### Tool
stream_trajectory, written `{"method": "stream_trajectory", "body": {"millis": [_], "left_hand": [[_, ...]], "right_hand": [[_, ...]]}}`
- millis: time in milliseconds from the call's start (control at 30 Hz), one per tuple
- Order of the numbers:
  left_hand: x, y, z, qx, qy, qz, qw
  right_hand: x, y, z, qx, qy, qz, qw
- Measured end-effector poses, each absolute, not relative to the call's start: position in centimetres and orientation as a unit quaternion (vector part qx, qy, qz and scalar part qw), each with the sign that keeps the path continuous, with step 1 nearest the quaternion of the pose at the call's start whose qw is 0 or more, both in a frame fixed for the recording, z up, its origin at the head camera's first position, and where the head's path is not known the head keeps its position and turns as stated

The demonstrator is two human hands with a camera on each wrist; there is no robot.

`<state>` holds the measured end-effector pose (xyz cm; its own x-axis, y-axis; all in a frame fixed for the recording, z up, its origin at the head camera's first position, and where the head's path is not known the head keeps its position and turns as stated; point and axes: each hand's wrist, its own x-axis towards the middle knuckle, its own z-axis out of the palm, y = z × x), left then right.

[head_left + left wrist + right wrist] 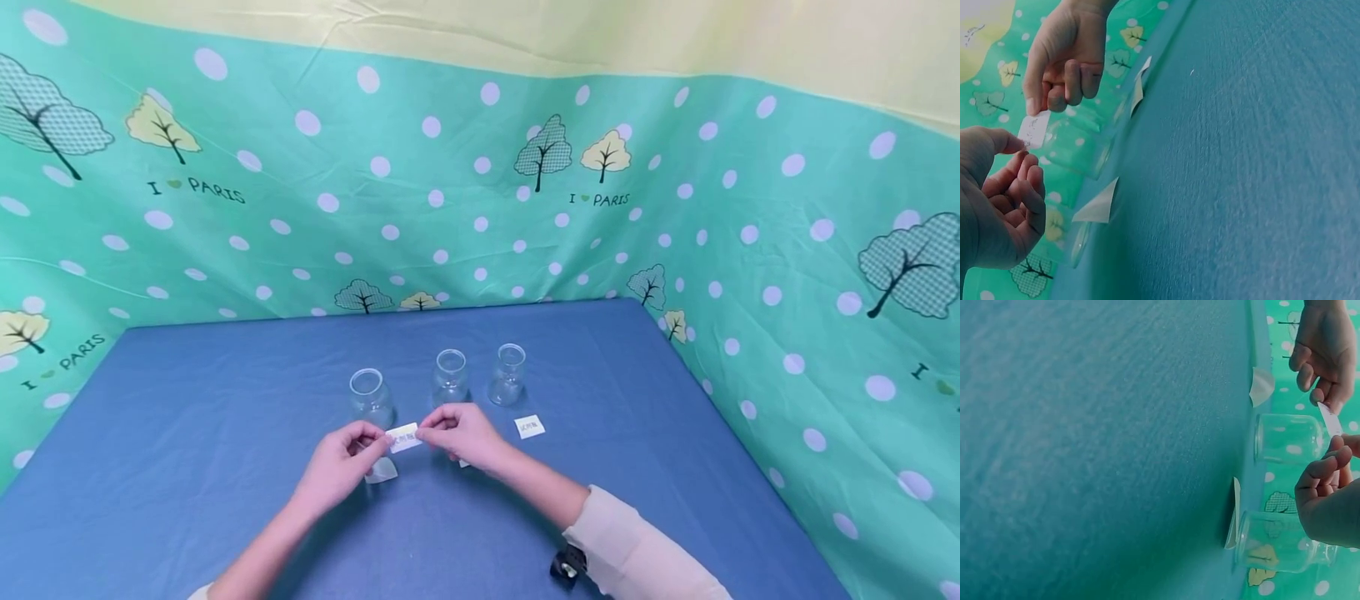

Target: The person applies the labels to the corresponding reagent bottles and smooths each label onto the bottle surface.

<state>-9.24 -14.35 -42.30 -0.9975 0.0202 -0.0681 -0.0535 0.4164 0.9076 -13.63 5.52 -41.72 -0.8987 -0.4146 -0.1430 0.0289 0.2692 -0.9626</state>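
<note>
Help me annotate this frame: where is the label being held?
In the head view, the white label is left of centre, pinched by the left hand and right hand, just below and right of the leftmost glass jar.

Bare hands, pale sleeves, one small black device.
The right forearm wears an off-white sleeve (637, 542), its cloth softly creased and ending in a loose edge well short of the bare right hand (465, 437). At the near left side of that edge sits a black device (566, 567) with a rounded, glossy part. The left hand (341, 462) is bare too; only a pale cuff (199, 593) shows at the near end of its forearm.
</note>
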Motion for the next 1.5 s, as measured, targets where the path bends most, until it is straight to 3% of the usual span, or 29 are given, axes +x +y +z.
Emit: {"method": "stream_trajectory", "body": {"millis": [600, 1500], "left_hand": [[-9.5, -16.4, -43.0, -0.002, 0.865, 0.502, -0.021], [-10.8, -17.9, -43.9, 0.01, 0.895, 0.441, -0.066]], "right_hand": [[-14.4, 3.0, -42.6, -0.156, 0.792, -0.564, 0.171], [-15.8, 0.5, -44.6, -0.182, 0.823, -0.533, 0.075]]}}
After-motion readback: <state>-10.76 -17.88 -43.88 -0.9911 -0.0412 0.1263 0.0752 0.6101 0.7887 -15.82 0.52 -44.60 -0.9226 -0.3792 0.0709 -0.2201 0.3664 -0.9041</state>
